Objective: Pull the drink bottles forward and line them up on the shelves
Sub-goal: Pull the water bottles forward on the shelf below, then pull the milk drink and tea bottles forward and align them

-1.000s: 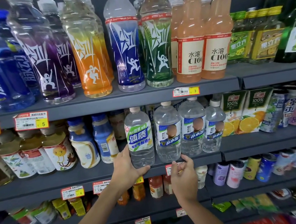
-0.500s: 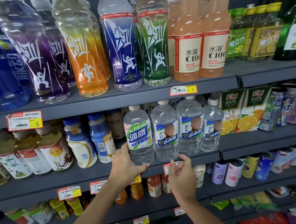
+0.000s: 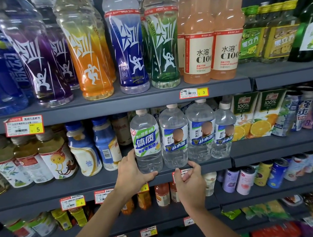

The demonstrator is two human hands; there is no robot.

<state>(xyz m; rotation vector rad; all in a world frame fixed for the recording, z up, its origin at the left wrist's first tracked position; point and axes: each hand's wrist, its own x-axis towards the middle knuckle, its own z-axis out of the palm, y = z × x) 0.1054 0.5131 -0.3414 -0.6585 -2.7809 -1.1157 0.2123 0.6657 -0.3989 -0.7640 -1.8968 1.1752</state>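
Observation:
A clear bottle with a green and white label [image 3: 146, 139] stands at the front edge of the middle shelf [image 3: 256, 155]. My left hand [image 3: 133, 173] grips its lower part from the left, thumb under its base. To its right stand three clear bottles with blue labels [image 3: 175, 137], the rightmost set slightly further back. Just below the first of them, my right hand [image 3: 190, 183] pinches the red and white price tag [image 3: 182, 171] on the shelf lip between thumb and forefinger.
Tall coloured sports-drink bottles [image 3: 128, 48] and peach juice bottles [image 3: 222, 36] fill the top shelf. Tea and milk bottles [image 3: 55, 157] stand left of my hand, orange juice cartons [image 3: 258, 114] and cans to the right. Lower shelves hold small bottles and cans [image 3: 245, 180].
Both hands stay almost where they were. My right fingers have closed a little more on the price tag, and the view has shifted slightly.

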